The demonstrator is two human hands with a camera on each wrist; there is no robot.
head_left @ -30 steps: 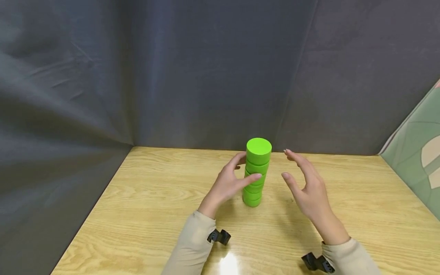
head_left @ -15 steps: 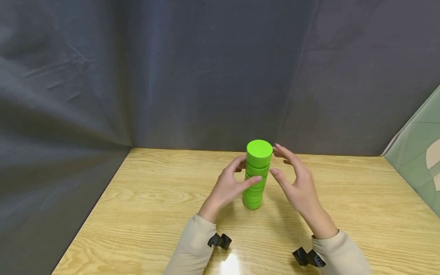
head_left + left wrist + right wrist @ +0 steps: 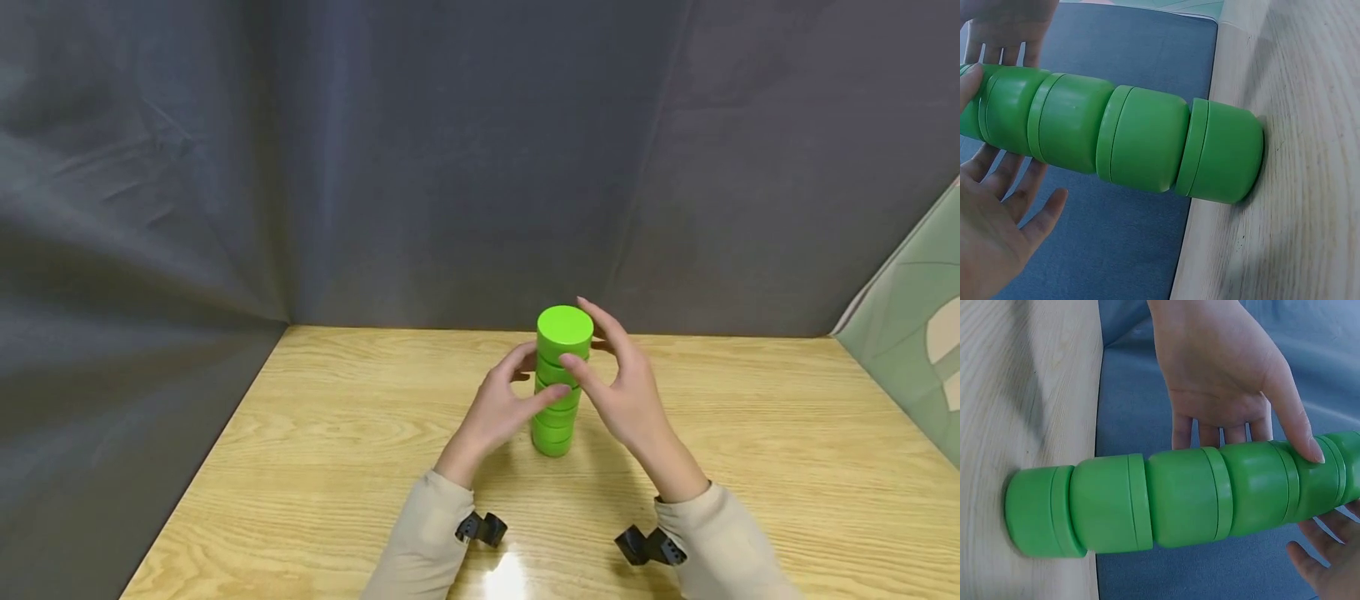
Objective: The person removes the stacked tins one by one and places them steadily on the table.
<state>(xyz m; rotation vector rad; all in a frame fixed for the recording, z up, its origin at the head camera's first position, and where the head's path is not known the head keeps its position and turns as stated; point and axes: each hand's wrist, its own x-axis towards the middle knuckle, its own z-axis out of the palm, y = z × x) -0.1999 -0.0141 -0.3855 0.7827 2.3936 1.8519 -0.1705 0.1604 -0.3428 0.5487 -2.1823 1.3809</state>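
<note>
Green stack (image 3: 1188,497): left grip (image 3: 495,408), right grip (image 3: 625,396) curled round; far fingers (image 3: 1209,435) partly hidden.

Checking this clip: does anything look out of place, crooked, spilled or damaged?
Only one small thing: in the right wrist view, the bottom piece of the green stack seems slightly out of line with the piece above it, so their edges look stepped. I see no spill or damage.

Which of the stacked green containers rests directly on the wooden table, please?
The bottom container, lower than the left hand and right hand: its base touches the wooden table, whereas the rest of the stack stands above it.
</note>
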